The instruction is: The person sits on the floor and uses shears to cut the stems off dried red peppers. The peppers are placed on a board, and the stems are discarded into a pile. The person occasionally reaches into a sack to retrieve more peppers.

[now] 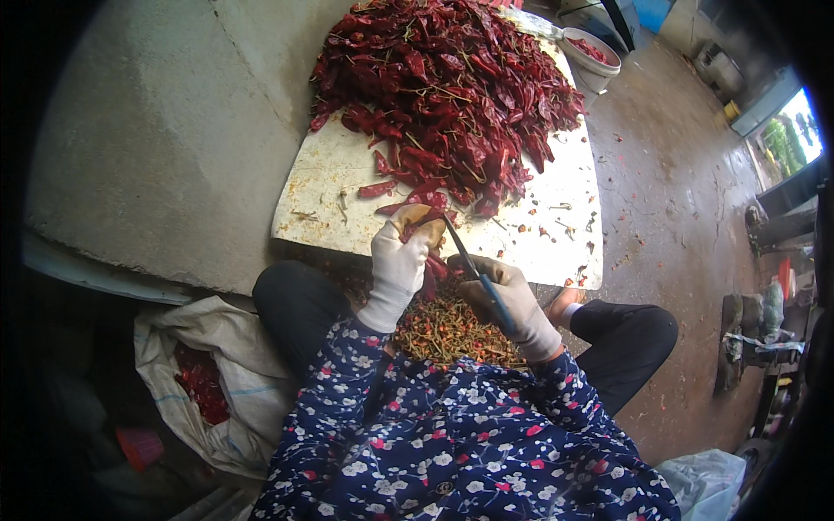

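Note:
My left hand (405, 254), in a white work glove with stained fingers, grips dried red chili peppers (431, 274) that hang below the fingers. In my gloved right hand (505, 296) is a pair of scissors (461, 251) with blue handles, partly hidden by the fingers. The blades point up and left, their tips beside the left fingers. Just ahead of both hands rises a large heap of dried red chili peppers (449, 98) on a pale board (326, 185). Under the hands, between my legs, lies a pile of cut stems and caps (449, 329).
At my left stands a white woven sack (251, 391) with red peppers inside, near a red plastic cup (139, 448). A white bucket (589, 65) holding red pieces is beyond the board's right corner. Stem bits (560, 206) are scattered on the board's right side.

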Available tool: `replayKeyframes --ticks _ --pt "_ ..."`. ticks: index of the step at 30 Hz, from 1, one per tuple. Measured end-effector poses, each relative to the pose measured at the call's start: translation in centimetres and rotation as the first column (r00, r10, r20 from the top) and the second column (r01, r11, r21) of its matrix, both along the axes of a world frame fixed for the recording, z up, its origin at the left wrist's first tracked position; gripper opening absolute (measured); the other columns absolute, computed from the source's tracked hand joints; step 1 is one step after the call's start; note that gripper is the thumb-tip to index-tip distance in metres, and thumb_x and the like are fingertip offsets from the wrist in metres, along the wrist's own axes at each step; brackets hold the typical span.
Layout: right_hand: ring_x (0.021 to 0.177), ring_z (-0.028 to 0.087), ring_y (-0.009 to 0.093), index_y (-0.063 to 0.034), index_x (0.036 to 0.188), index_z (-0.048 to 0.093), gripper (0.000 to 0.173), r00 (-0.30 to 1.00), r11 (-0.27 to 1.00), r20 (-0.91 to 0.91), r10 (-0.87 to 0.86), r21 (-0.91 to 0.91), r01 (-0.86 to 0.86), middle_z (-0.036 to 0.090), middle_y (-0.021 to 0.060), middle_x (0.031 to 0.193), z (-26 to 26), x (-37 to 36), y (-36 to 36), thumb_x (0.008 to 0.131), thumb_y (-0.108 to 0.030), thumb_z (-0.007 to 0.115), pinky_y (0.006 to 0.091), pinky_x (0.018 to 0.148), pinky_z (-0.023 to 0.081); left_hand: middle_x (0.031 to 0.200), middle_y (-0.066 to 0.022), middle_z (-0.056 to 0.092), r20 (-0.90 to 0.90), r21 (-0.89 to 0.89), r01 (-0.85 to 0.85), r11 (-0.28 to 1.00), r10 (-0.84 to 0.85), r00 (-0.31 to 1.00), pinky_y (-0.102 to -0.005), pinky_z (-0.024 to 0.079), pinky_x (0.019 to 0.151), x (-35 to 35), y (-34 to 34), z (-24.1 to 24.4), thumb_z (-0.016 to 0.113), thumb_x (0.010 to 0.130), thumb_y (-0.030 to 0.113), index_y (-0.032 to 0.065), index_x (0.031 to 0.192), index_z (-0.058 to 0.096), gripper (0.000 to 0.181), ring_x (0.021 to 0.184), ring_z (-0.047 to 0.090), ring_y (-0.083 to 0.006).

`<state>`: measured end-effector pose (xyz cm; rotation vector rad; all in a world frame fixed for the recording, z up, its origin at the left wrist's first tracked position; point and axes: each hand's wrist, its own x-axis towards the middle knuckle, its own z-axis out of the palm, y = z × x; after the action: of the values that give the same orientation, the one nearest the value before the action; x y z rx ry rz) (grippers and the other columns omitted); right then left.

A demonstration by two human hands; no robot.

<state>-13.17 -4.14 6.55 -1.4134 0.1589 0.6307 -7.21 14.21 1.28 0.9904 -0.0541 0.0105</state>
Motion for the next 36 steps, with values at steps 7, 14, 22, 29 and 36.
replayKeyframes --ticks 7,14,22,29,36 --pt "0.102 0.066 0.02 0.0015 0.132 0.057 0.045 0.917 0.777 0.351 0.19 -0.625 0.079 0.07 0.0132 0.119 0.9 0.6 -1.3 0.095 -0.021 0.067 0.0342 0.09 0.051 0.094 -0.0056 0.067 -0.162 0.094 0.008 0.995 0.007 0.987 -0.0248 0.057 0.072 0.1 0.4 0.7 0.06 0.098 0.001 -0.0041 0.122 0.06 0.024 0.078 0.064 -0.0105" --pt "0.095 0.061 0.034 -0.0029 0.122 0.06 0.039 0.626 0.702 0.711 0.32 -0.621 0.347 0.062 0.0165 0.098 0.1 1.2 -1.7 0.084 -0.009 0.068 0.0431 0.085 0.048 0.099 -0.0076 0.068 -0.15 -0.087 0.323 0.942 -0.333 0.931 -0.0239 0.055 0.081 -0.9 0.2 1.5 0.059 0.099 0.0 -0.0067 0.126 0.059 0.028 0.085 0.063 -0.0089" --pt "0.1 0.057 0.038 -0.0122 0.126 0.063 0.05 0.624 0.64 0.653 0.429 -0.707 0.3 0.059 0.0174 0.101 -0.2 1.5 -2.6 0.077 -0.013 0.073 0.0481 0.092 0.044 0.108 -0.0076 0.071 -0.178 0.222 0.406 0.887 -0.373 0.911 -0.0246 0.054 0.085 -1.5 0.6 1.9 0.067 0.098 0.011 -0.0052 0.126 0.061 0.033 0.094 0.067 -0.012" --pt "0.099 0.058 0.035 -0.014 0.133 0.06 0.058 0.651 0.653 0.599 0.467 -0.73 0.203 0.059 0.0158 0.1 0.3 1.5 -2.3 0.077 -0.014 0.074 0.0456 0.087 0.047 0.106 -0.0064 0.07 0.035 0.131 0.344 0.93 -0.351 0.936 -0.0243 0.051 0.086 -2.0 0.7 1.8 0.064 0.101 0.025 -0.0059 0.122 0.062 0.037 0.094 0.065 -0.0099" --pt "0.094 0.061 0.035 -0.0114 0.131 0.061 0.053 0.605 0.65 0.617 0.502 -0.731 0.206 0.061 0.0148 0.097 0.7 0.9 -1.8 0.08 -0.018 0.074 0.0446 0.081 0.05 0.104 -0.0055 0.07 0.008 0.208 0.399 0.893 -0.409 0.912 -0.0241 0.051 0.085 -1.8 1.9 1.9 0.065 0.1 0.021 -0.0045 0.112 0.066 0.028 0.094 0.064 -0.0104"
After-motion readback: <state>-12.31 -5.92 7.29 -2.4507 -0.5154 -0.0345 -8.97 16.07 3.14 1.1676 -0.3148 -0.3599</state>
